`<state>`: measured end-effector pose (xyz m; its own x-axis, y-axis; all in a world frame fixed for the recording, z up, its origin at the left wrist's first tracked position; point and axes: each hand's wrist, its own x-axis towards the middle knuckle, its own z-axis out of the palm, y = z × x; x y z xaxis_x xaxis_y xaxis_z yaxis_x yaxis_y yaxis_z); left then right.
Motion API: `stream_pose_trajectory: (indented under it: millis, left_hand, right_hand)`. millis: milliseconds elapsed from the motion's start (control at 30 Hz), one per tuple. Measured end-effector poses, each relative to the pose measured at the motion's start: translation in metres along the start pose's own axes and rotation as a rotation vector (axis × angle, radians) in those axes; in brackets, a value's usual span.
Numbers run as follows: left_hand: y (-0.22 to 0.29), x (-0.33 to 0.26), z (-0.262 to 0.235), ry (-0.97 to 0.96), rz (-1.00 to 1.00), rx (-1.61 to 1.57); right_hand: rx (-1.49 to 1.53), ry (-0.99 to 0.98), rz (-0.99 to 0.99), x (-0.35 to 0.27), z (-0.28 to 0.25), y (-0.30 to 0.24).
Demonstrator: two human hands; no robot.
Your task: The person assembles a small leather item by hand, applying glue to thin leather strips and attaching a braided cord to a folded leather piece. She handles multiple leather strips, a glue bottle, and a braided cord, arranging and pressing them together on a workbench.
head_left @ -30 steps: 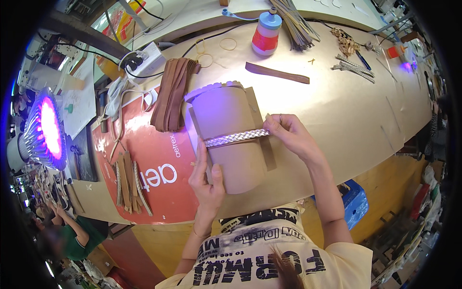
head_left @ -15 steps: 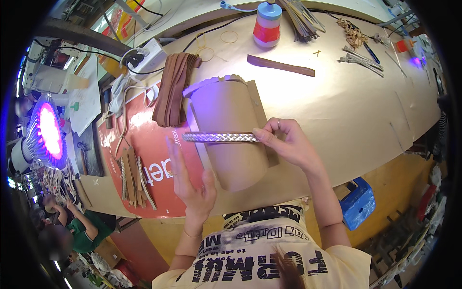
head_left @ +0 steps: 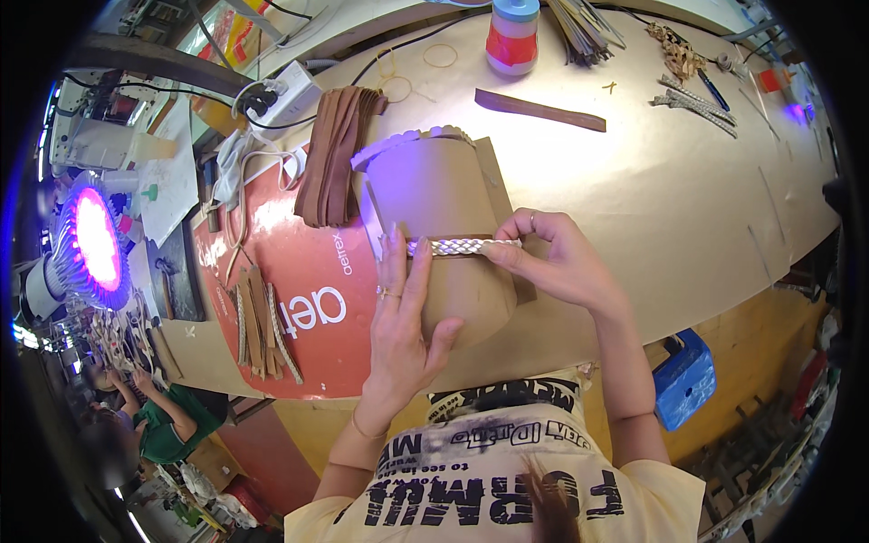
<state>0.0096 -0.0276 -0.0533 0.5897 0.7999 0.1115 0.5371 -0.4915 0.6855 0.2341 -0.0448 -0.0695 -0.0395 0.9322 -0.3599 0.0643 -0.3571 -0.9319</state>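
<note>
A silvery-white braided strip point(head_left: 459, 247) with a brown backing lies across a rounded, brown-paper-covered block point(head_left: 433, 188). My right hand point(head_left: 559, 264) pinches the strip's right end between thumb and fingers, over the block's right side. Fingers outstretched, my left hand point(head_left: 400, 321) rests its fingertips on the strip's left end, which they partly hide. Its thumb stands apart, over the near part of the block. Just left of the block's far end is a stack of brown leather strips point(head_left: 333, 158).
One brown strip point(head_left: 541, 110) and a red-banded bottle point(head_left: 512, 41) lie beyond the block. Cut strips point(head_left: 261, 321) sit on the red sheet point(head_left: 339, 362) at left, near a glowing lamp point(head_left: 95, 244). Braided pieces point(head_left: 695, 104) lie far right. A blue stool point(head_left: 685, 380) stands below.
My left hand has moved up and right from beside the block onto the strip's left end, pressing it to the block. My right hand keeps its pinch. The whole view has shifted slightly.
</note>
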Motion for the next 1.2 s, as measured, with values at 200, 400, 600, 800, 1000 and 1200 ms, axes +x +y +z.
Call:
stream_pose_trajectory:
  millis: [200, 400, 600, 800, 1000, 1200]
  left_hand:
    - [0.001, 0.002, 0.001, 0.0, -0.005, 0.006]
    - [0.002, 0.002, 0.001, -0.001, -0.004, 0.014]
    - [0.002, 0.001, -0.001, -0.028, -0.017, 0.05]
    - [0.002, 0.0, 0.0, -0.011, -0.017, 0.023]
    - [0.002, 0.001, 0.002, -0.003, -0.007, 0.012]
    - [0.006, 0.002, 0.002, -0.01, -0.014, 0.051]
  right_hand:
    - [0.106, -0.03, 0.092, -0.001, -0.002, 0.006]
    - [0.21, 0.015, 0.047, 0.002, 0.006, 0.016]
    - [0.237, 0.024, 0.049, 0.003, 0.009, 0.019]
    - [0.176, 0.095, 0.045, 0.001, 0.011, 0.019]
    - [0.279, 0.179, 0.059, 0.002, 0.01, 0.025]
    - [0.24, 0.107, 0.076, -0.003, 0.005, 0.028]
